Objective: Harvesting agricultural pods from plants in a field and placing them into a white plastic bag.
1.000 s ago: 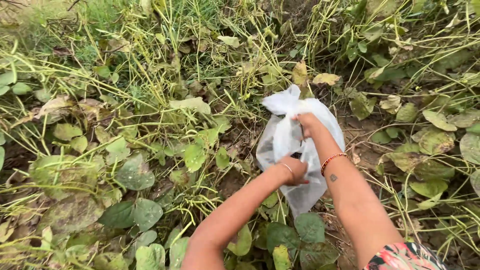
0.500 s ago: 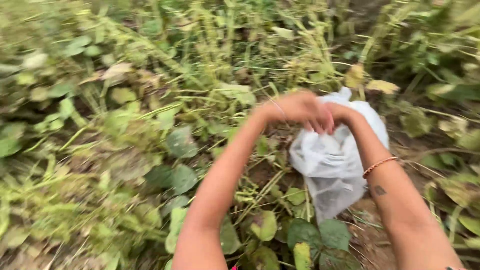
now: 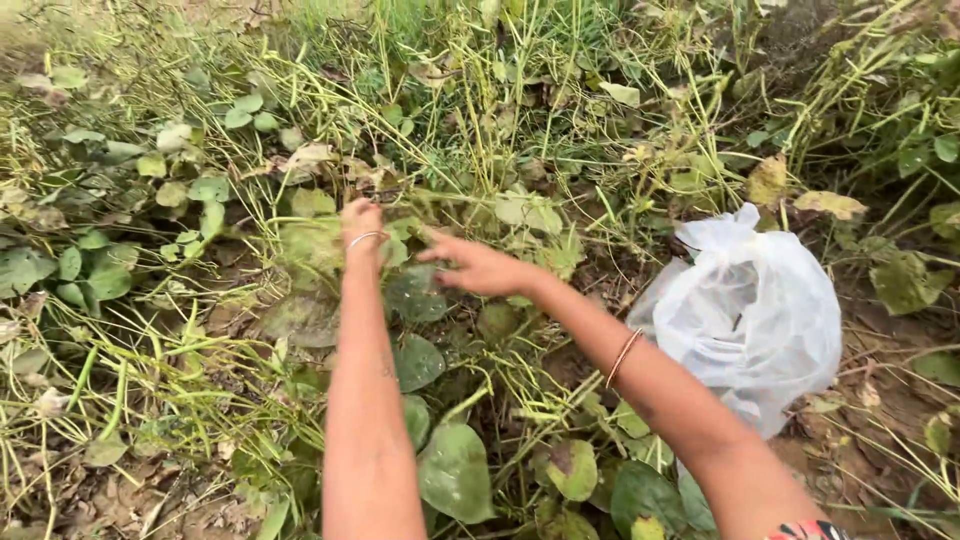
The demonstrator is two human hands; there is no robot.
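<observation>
While both bare arms are reaching away from the camera into a tangle of low bean-like vines, the scene is reading from left to right as follows. Broad green leaves (image 3: 95, 270) are spreading over the ground at the far left, with thin yellow-green stems (image 3: 470, 130) criss-crossing beyond them. The left hand (image 3: 362, 222), wearing a thin bangle at the wrist, is pushing into the foliage near the middle; its fingers are curling down among the leaves and mostly hiding, so whether they are gripping a stem or pod cannot be told. Just to its right, the right hand (image 3: 480, 268) is stretching leftward with fingers extended and loose, holding nothing, its fingertips hovering close to the left hand. Half a second ago both hands were together at the mouth of the white plastic bag (image 3: 750, 315); now they are both clear of it, which suggests the work is turning from the bag back to the plants. That bag is lying released on bare soil at the right, slumped beside the right forearm, well apart from both hands.
</observation>
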